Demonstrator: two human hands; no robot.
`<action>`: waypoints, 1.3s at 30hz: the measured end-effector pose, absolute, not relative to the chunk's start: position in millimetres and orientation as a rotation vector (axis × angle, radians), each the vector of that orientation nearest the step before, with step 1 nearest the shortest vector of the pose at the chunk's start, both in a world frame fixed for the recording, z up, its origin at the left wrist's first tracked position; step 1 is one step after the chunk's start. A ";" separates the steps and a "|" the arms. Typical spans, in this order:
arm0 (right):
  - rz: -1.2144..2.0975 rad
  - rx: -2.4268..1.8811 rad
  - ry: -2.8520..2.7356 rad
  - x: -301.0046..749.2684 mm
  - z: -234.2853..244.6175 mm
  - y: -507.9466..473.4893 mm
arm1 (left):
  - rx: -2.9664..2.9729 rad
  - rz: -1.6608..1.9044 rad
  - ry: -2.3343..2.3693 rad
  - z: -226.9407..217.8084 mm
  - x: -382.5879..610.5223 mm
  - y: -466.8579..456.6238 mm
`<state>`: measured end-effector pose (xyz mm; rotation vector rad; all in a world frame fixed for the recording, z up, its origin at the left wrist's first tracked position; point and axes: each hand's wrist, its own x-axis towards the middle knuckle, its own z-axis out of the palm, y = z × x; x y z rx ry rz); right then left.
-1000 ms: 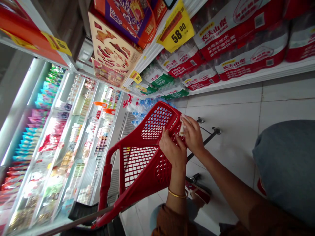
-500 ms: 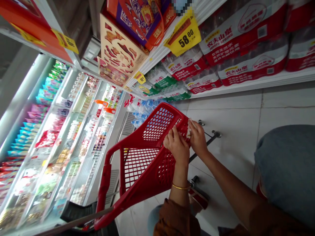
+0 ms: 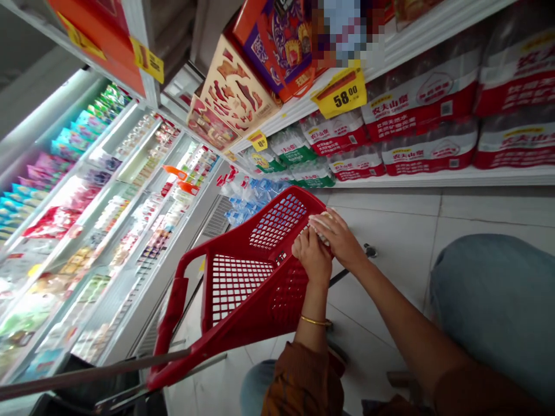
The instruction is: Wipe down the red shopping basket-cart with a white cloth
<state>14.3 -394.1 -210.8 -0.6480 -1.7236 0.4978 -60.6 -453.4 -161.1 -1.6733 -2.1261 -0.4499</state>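
Observation:
A red plastic shopping cart [image 3: 255, 315] with perforated basket walls stands in front of me. My left hand [image 3: 313, 257], with a gold bangle at the wrist, is closed on the basket's upper rim. Right beside it, my right hand [image 3: 342, 238] presses a crumpled whitish cloth [image 3: 319, 223] against the rim near the far corner. The cloth is partly covered by my fingers; whether it is fabric or paper I cannot make out. Both hands nearly touch.
Shrink-wrapped water bottle packs [image 3: 429, 147] line the low shelf at right, beneath gift boxes [image 3: 238, 86] and a yellow price tag [image 3: 342, 95]. A lit refrigerated display [image 3: 99, 231] runs along the left. Blue-tinted bottles [image 3: 243, 208] stand behind the cart on the tiled floor [image 3: 390, 219].
My right hand has slid left along the rim with the cloth, up against my left hand. My left hand stays on the rim. The view has shifted slightly.

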 end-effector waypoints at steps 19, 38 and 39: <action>0.354 -0.539 -2.080 60.4 -211.8 -364.5 | -1.666 -0.603 -2.153 -153.4 -44.4 -469.5; 0.458 -0.473 -2.389 114.3 -185.5 -350.5 | -1.780 -0.843 -2.056 -157.9 -28.6 -490.2; 0.448 -0.466 -2.386 116.7 -184.7 -352.7 | -1.782 -0.854 -2.052 -157.7 -27.1 -491.8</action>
